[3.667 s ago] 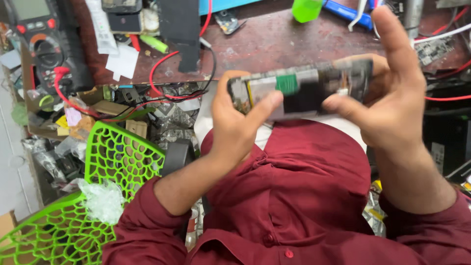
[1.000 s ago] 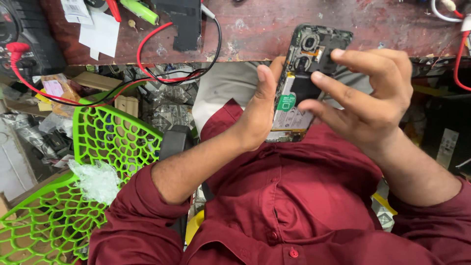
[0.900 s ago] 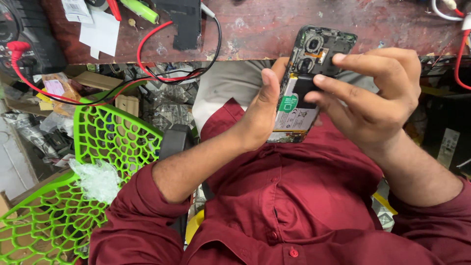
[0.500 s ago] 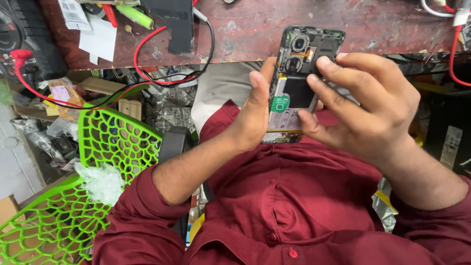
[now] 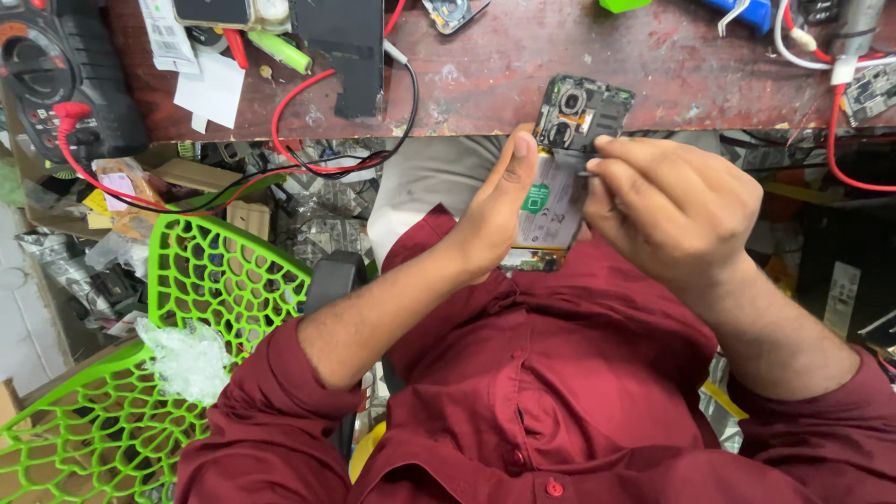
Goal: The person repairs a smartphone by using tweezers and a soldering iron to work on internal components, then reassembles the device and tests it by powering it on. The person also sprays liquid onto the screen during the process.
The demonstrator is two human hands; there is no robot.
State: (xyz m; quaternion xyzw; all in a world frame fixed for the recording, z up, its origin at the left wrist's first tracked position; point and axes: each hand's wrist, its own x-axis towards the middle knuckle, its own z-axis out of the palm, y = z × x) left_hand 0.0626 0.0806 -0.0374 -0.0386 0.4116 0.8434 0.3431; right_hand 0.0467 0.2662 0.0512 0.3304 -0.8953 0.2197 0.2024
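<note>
An opened phone (image 5: 558, 191) with its back cover off stands upright in front of my chest; camera modules sit at its top and a pale battery with a green sticker lies below. My left hand (image 5: 493, 213) grips its left edge, thumb along the side. My right hand (image 5: 674, 207) is at the phone's right edge, with thumb and forefinger pinched together just under the camera board. Whether a small tool or part sits between those fingertips is hidden. Both arms wear dark red sleeves.
A worn red-brown workbench (image 5: 653, 56) runs across the top, with a black multimeter (image 5: 51, 79), red and black leads (image 5: 313, 112), white paper slips (image 5: 210, 89), a black slab (image 5: 341, 47) and a small circuit board (image 5: 873, 93). A green lattice chair (image 5: 210, 280) holding crumpled plastic (image 5: 187, 359) stands at the left.
The phone went from lying sideways between both hands to standing upright. My right hand slid from across its face to pinching at its right edge under the cameras.
</note>
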